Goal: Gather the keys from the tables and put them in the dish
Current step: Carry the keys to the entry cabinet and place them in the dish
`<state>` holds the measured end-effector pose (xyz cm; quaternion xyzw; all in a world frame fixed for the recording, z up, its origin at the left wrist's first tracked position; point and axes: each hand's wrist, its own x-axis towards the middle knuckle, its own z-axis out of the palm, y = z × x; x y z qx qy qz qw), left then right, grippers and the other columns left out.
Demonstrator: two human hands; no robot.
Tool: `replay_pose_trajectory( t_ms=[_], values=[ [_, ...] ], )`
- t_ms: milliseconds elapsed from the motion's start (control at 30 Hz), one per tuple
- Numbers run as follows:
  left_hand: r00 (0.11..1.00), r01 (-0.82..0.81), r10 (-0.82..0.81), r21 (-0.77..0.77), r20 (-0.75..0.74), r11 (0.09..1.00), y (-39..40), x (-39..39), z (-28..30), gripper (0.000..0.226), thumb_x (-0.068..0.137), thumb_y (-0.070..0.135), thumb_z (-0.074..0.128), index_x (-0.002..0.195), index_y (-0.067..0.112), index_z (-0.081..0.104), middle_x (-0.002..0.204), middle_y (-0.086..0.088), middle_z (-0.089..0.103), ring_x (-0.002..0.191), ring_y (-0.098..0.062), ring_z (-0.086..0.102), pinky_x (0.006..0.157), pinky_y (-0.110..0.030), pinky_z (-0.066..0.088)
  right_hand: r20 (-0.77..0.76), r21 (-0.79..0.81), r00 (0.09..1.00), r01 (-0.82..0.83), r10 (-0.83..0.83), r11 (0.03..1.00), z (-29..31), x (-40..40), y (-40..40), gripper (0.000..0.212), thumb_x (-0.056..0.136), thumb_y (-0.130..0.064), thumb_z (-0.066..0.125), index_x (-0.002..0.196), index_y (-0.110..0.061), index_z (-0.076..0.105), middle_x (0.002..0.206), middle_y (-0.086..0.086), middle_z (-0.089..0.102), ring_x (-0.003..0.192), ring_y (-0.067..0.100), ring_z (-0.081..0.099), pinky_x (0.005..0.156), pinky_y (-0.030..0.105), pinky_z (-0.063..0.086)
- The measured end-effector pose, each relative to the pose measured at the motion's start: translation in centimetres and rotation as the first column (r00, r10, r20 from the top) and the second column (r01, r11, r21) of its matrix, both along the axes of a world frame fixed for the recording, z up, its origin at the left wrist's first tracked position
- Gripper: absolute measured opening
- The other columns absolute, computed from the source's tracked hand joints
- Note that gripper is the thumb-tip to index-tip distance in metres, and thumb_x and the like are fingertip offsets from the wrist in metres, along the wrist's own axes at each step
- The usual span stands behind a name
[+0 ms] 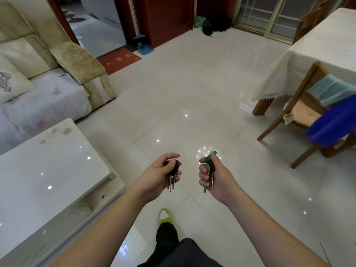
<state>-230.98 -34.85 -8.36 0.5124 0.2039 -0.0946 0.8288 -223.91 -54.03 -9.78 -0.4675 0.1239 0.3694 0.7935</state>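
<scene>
My left hand (157,175) grips a bunch of keys with black heads (172,173); the metal blades hang down below the fingers. My right hand (215,175) grips a second bunch of keys with a green tag (209,166) that sticks up above the thumb, a brass key hanging lowest. Both hands are held out in front of me over the tiled floor, a short gap between them. No dish is in view.
A white glossy coffee table (48,180) stands at my left, a beige sofa (57,60) behind it. A dining table with a cream cloth (308,54) and a wooden chair (300,120) draped with blue cloths are at the right. Tiled floor stretches ahead to a red doormat (119,60).
</scene>
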Motion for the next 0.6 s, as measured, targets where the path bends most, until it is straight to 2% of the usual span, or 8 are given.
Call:
replay_pose_trajectory(
  t_ms=[233, 500, 600],
  values=[
    [0.998, -0.018, 0.019, -0.022, 0.057, 1.0, 8.4, 8.4, -1.4, 0.022, 0.098, 0.011, 0.053, 0.113, 0.017, 0.067, 0.092, -0.003, 0.068, 0.077, -0.019, 0.063, 0.07, -0.03, 0.053, 0.038, -0.07, 0.998, -0.04, 0.043, 0.997, 0.0, 8.8, 8.9, 0.039, 0.098, -0.047, 0.045, 0.097, -0.009, 0.054, 0.061, 0.0, 0.045, 0.047, 0.012, 0.035, 0.04, 0.024, 0.028],
    [0.998, -0.029, 0.03, -0.04, 0.049, 0.999, 17.2, 17.8, 0.4, 0.021, 0.099, 0.018, 0.05, 0.106, 0.018, 0.07, 0.089, -0.005, 0.065, 0.07, -0.018, 0.059, 0.06, -0.028, 0.047, 0.043, -0.057, 0.998, 0.042, -0.04, 0.997, 2.1, 18.3, 17.5, 0.04, 0.097, -0.049, 0.048, 0.091, -0.011, 0.056, 0.061, 0.0, 0.043, 0.047, 0.013, 0.034, 0.04, 0.024, 0.027],
    [0.998, -0.035, 0.036, -0.018, 0.042, 0.999, 18.9, 20.9, 0.3, 0.017, 0.091, 0.022, 0.062, 0.106, 0.019, 0.069, 0.088, -0.003, 0.062, 0.068, -0.017, 0.057, 0.059, -0.027, 0.046, 0.041, -0.065, 0.997, 0.073, -0.07, 0.995, 2.2, 21.5, 19.0, 0.04, 0.097, -0.049, 0.047, 0.092, -0.01, 0.057, 0.061, 0.0, 0.044, 0.047, 0.013, 0.034, 0.041, 0.024, 0.026]
  ],
)
